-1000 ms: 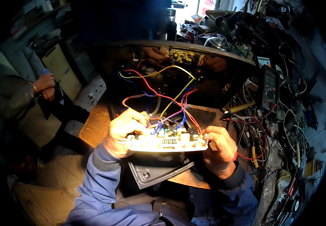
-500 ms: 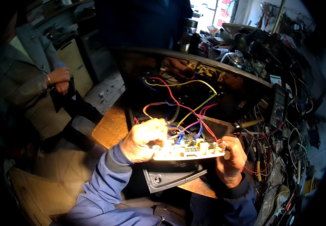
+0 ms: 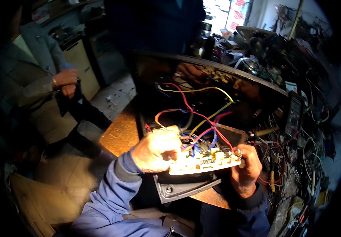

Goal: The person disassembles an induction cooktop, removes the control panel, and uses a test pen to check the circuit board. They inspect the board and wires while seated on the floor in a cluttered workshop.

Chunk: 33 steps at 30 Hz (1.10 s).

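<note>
A circuit board point(image 3: 206, 166) is held up between my two hands, brightly lit and partly washed out by glare. My left hand point(image 3: 158, 150) pinches its left end, fingers closed. At the opposite end, my right hand point(image 3: 247, 168) grips the board between thumb and fingers. Red, blue and yellow wires point(image 3: 202, 122) run from the board back into an open black appliance housing point(image 3: 154, 106). Its raised dark panel point(image 3: 249, 91) stands behind them. Below the board a grey plastic cover piece point(image 3: 182, 190) lies at the edge of a wooden tabletop point(image 3: 119, 134).
On the right, a multimeter point(image 3: 294, 112) leans amid a heap of cables, tools and parts. A yellow-handled tool point(image 3: 266, 131) lies near the housing. A seated person point(image 3: 40, 79) is at the left; another in dark clothing point(image 3: 150, 27) stands beyond the housing. Cardboard point(image 3: 40, 201) lies lower left.
The whole view has shifted slightly, so most things appear a little farther right. The board tilts a bit more, its right end higher. Both hands keep their hold.
</note>
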Each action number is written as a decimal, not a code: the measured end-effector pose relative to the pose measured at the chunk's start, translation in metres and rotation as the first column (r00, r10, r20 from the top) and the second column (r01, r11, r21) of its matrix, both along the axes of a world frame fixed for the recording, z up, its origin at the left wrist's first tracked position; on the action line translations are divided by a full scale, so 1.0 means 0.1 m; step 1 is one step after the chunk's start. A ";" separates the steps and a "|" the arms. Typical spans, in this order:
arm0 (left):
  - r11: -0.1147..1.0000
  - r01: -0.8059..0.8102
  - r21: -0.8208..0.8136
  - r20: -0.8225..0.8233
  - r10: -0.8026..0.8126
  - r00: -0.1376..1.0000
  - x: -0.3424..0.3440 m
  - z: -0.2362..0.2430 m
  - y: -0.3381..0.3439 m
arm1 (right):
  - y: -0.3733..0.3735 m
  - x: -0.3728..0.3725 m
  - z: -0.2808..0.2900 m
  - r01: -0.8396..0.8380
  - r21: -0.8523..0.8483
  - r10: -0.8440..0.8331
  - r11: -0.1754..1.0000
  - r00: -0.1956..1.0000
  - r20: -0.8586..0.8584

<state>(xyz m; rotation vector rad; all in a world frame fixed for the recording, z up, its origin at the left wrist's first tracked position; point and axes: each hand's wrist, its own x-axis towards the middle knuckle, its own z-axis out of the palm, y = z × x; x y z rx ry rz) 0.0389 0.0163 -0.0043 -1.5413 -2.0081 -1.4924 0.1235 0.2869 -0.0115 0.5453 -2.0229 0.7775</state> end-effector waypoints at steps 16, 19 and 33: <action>0.998 -0.042 -0.040 0.081 0.045 0.996 0.02 -0.06 -0.01 | 0.03 0.01 0.02 -0.023 0.052 0.027 0.998 0.996 -0.084; 0.999 -0.036 -0.026 0.107 0.039 0.993 0.02 0.00 -0.01 | 0.04 0.03 0.07 -0.054 0.049 0.055 0.997 0.998 -0.022; 0.959 -0.229 0.166 0.606 0.084 0.791 0.07 -0.07 -0.02 | -0.07 0.10 0.12 -0.077 -0.744 0.532 0.664 0.748 0.397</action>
